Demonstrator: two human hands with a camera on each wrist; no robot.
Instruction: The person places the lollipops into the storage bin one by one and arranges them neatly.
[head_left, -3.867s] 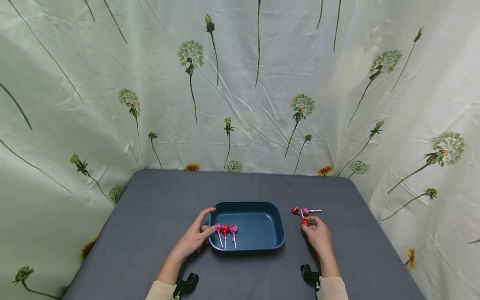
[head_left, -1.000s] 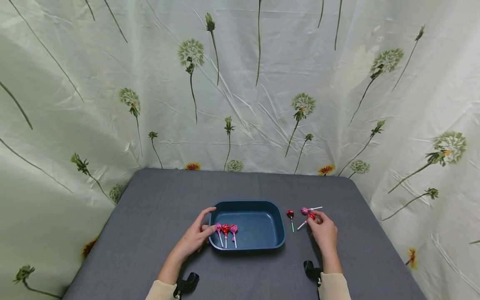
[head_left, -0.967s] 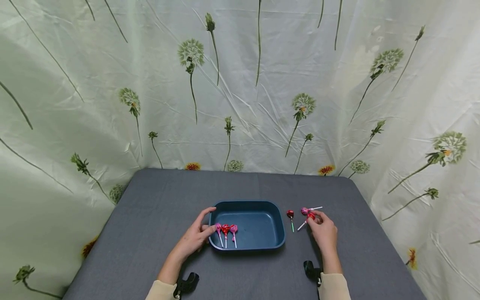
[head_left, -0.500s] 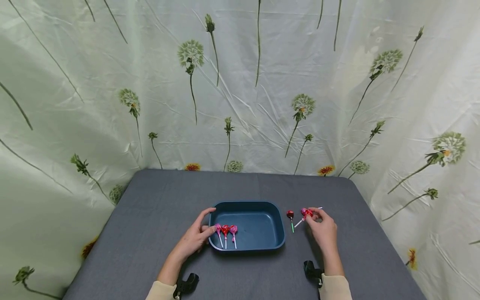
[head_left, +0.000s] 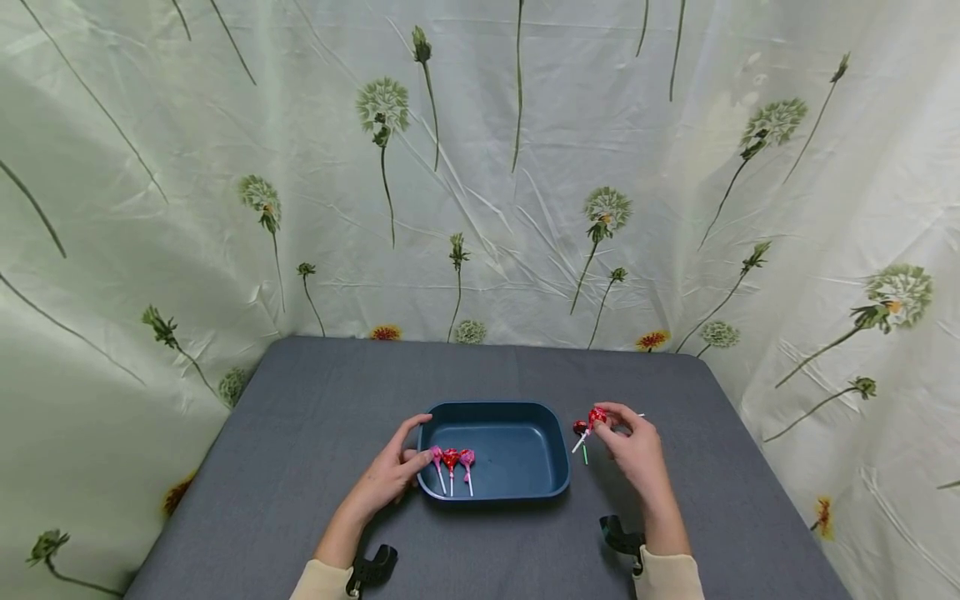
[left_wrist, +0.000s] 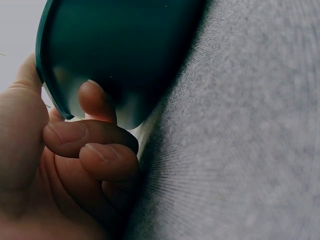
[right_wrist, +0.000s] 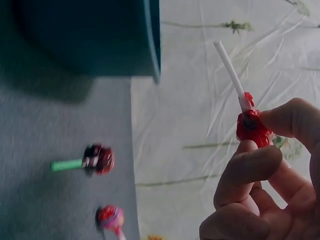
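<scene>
My right hand (head_left: 633, 446) pinches the red-wrapped head of a lollipop (right_wrist: 254, 129), its white stick pointing away from the fingers. On the table under it lies a dark red lollipop with a green stick (right_wrist: 100, 159). A pink lollipop (right_wrist: 111, 218) lies close by, mostly hidden behind the hand in the head view. My left hand (head_left: 392, 473) grips the left end of a blue rectangular tray (head_left: 495, 499), thumb at the rim and other fingers against the outer wall. Inside the tray, at its left, a red lollipop (head_left: 451, 460) lies between two pink lollipops (head_left: 468, 460).
A grey cloth-covered table (head_left: 337, 392) carries the tray near its middle. Behind and at the sides hangs a pale curtain (head_left: 480, 208) printed with dandelions. A black wrist camera (head_left: 375, 567) sits on each forearm.
The right hand has lifted the red lollipop and carried it left toward the tray. Earlier, the green-stick lollipop came to lie apart from the pink one. The left hand and tray stay put.
</scene>
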